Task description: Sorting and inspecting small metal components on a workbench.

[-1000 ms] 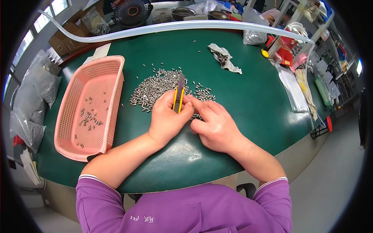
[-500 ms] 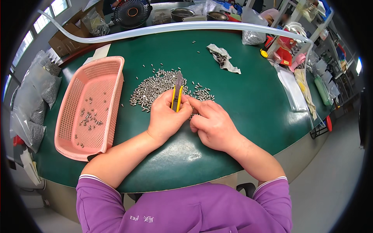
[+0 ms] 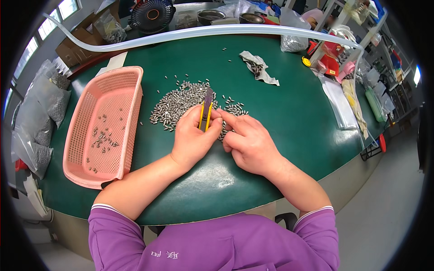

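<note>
My left hand [image 3: 190, 141] is closed around a yellow and dark utility knife [image 3: 205, 115], which stands up from the fist with its blade end pointing away from me. Just to its right, my right hand [image 3: 254, 145] reaches in with the index finger stretched out and the thumb apart from it. That fingertip is close to my left fingers, among small metal pins [image 3: 178, 106] with rounded ends. Most of these pins lie in a loose pile beyond my hands, with a smaller cluster at its right. My palms and some pins between the hands are hidden.
At the left, a pink perforated basket [image 3: 135, 113] holds scattered pins, close to my left forearm. A crumpled white cloth [image 3: 262, 67] with dark pieces lies far right on the green table [image 3: 298, 117]. Filled plastic bags [image 3: 43, 117] line the left; a pale tube [image 3: 203, 34] spans the back.
My right thumb has drawn slightly away from the left hand, and more pins show between the hands. The knife stays in my left hand, barely shifted.
</note>
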Demonstrator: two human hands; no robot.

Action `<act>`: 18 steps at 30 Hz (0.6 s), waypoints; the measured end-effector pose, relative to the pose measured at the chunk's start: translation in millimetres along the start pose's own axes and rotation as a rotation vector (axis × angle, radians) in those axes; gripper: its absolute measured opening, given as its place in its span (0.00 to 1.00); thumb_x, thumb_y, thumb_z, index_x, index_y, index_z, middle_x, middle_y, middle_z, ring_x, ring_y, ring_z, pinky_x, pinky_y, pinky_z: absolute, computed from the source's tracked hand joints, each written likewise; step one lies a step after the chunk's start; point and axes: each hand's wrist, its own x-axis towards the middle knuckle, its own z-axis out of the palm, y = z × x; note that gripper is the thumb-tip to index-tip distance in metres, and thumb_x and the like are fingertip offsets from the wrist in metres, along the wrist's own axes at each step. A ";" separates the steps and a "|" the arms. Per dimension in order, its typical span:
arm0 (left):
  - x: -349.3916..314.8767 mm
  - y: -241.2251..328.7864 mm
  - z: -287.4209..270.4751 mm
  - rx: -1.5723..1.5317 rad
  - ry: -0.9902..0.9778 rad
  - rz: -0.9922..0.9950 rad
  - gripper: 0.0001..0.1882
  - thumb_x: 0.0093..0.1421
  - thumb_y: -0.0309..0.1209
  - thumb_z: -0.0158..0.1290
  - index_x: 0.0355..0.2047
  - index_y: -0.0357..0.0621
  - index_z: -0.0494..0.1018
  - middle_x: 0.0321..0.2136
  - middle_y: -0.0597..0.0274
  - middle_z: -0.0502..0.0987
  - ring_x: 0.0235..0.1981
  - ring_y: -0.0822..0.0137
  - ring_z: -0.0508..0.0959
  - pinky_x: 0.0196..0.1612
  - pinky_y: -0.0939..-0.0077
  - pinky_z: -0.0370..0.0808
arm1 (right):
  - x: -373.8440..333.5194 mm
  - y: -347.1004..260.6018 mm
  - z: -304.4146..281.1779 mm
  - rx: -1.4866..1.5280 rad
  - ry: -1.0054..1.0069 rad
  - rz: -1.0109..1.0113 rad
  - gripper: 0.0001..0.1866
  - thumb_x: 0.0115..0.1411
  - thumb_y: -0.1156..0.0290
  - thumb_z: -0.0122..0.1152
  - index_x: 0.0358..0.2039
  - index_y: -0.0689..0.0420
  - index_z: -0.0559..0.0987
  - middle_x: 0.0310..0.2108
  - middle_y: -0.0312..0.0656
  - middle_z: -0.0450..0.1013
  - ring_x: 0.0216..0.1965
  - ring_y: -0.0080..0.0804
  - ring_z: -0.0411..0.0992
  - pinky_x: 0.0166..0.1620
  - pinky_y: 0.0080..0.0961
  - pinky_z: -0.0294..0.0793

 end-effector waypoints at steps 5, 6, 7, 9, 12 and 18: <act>0.7 2.6 -0.3 0.010 0.000 0.016 0.05 0.49 0.25 0.56 0.25 0.40 0.71 0.21 0.61 0.72 0.26 0.65 0.72 0.31 0.72 0.70 | 0.2 -0.2 2.3 -0.069 0.055 -0.063 0.09 0.36 0.81 0.58 0.17 0.57 0.67 0.49 0.47 0.69 0.34 0.39 0.70 0.37 0.33 0.70; 2.0 4.7 -1.3 0.062 -0.016 0.070 0.05 0.49 0.25 0.56 0.25 0.39 0.71 0.21 0.61 0.71 0.26 0.64 0.72 0.31 0.72 0.70 | -0.2 0.2 2.4 -0.069 0.056 -0.062 0.09 0.36 0.81 0.58 0.17 0.57 0.67 0.49 0.47 0.69 0.34 0.39 0.70 0.37 0.33 0.70; 2.6 5.9 -2.2 0.115 -0.030 0.124 0.05 0.49 0.24 0.56 0.25 0.39 0.71 0.21 0.60 0.71 0.26 0.64 0.72 0.30 0.72 0.70 | -0.4 0.1 2.4 -0.085 0.046 -0.061 0.08 0.36 0.80 0.58 0.17 0.57 0.67 0.49 0.47 0.69 0.34 0.39 0.70 0.37 0.33 0.70; 2.9 5.0 -2.1 0.122 -0.034 0.132 0.05 0.48 0.24 0.55 0.25 0.39 0.70 0.21 0.59 0.71 0.25 0.63 0.72 0.30 0.71 0.70 | -1.0 0.3 3.0 -0.101 0.038 -0.059 0.08 0.36 0.79 0.58 0.17 0.57 0.68 0.49 0.48 0.69 0.35 0.39 0.70 0.37 0.33 0.70; 3.4 1.6 -1.4 0.147 -0.045 0.166 0.05 0.48 0.23 0.55 0.24 0.38 0.69 0.21 0.58 0.70 0.24 0.61 0.71 0.29 0.70 0.69 | -1.4 1.2 4.1 -0.180 0.043 -0.112 0.07 0.37 0.78 0.58 0.18 0.58 0.68 0.47 0.49 0.69 0.35 0.39 0.70 0.38 0.33 0.71; 3.0 0.4 -1.2 0.176 -0.077 0.182 0.06 0.46 0.22 0.54 0.23 0.37 0.67 0.21 0.56 0.67 0.22 0.60 0.70 0.27 0.69 0.68 | -2.9 -3.2 2.8 -0.252 -0.020 -0.120 0.06 0.39 0.78 0.55 0.22 0.59 0.70 0.46 0.52 0.69 0.36 0.39 0.71 0.39 0.32 0.71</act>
